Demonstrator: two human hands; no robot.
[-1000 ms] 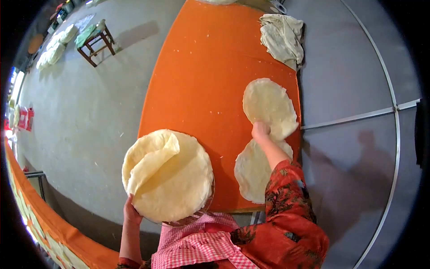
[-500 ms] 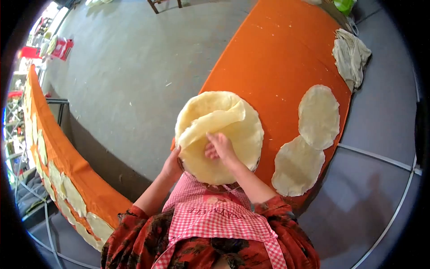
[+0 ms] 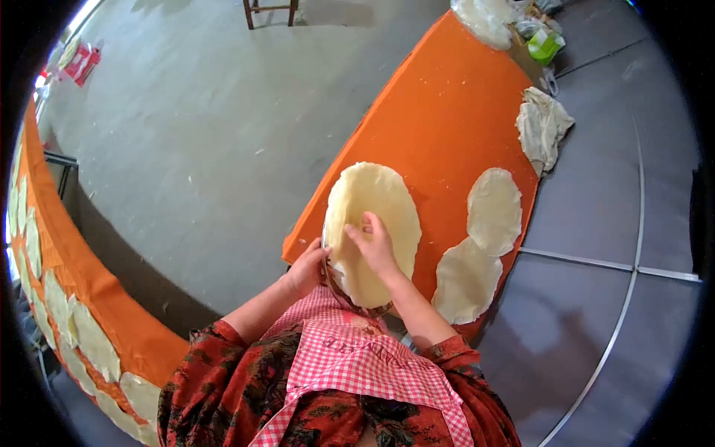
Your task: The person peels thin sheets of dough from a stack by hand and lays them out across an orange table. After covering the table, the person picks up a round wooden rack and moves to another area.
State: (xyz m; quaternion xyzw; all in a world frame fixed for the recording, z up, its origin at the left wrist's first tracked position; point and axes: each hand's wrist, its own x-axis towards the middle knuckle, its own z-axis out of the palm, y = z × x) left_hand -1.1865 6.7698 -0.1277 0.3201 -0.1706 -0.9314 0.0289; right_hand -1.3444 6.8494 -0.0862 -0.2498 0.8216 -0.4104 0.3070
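Note:
A stack of thin round dough sheets (image 3: 398, 201) lies on a round tray (image 3: 344, 292), whose patterned rim shows at the lower left. My left hand (image 3: 307, 270) grips the tray by its left edge, with the fingers partly hidden beneath it. Over the middle of the top sheet is my right hand (image 3: 378, 249), thumb and fingers apart, fingertips right at the dough surface. The stack is tilted and sits in front of my checked apron (image 3: 357, 357), overlapping the orange cloth in this view.
On the right, the orange-covered table (image 3: 424, 112) bears two overlapping dough sheets (image 3: 494, 212), a crumpled white cloth (image 3: 542, 128) and plastic bags (image 3: 484, 21) at its far end. Another orange-covered table (image 3: 112, 287) curves along the left with several sheets. A wooden stool (image 3: 269, 9) stands on the floor ahead.
The folded-over part of the top sheet now lies down on the stack. The tray has tilted, and my right hand has shifted slightly with its thumb and fingers more apart. The view has turned.

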